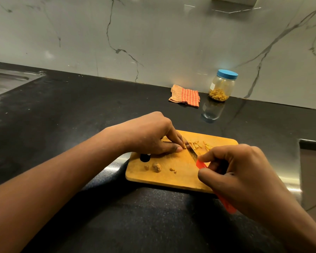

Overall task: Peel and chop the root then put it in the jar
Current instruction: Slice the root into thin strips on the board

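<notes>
Chopping stage, head view. The left hand [150, 136] pins a piece of root [184, 146] to the wooden cutting board [171, 178], its fingers [177, 148] pressed together on the piece; most of the root is hidden beneath them. The right hand [241, 172] has its fingers closed around the red handle of 1 knife [192, 152], whose blade meets the board just right of the left fingertips.

Progress, as judged from the layout: peeling appears finished or nearly so, since the exposed flesh is yellow and brownish scraps [156, 167] lie on the near part of the board, at least 3 lumps. Chopping is under way; a small heap of cut strips [201, 145] lies on the far right of the board, just beyond the blade, too small and overlapping to count. The piece under the left hand remains to be cut.

Transfer is not yet done for this batch. 1 jar [222, 86] stands at the far right of the dark surface [80, 110], well apart from the board, with its blue lid [227, 73] on and some yellow pieces already at the bottom. The lid must come off before the strips go in.

Other items: 1 checked cloth [184, 95] just left of the jar; 1 sink [5, 81] at far left.
</notes>
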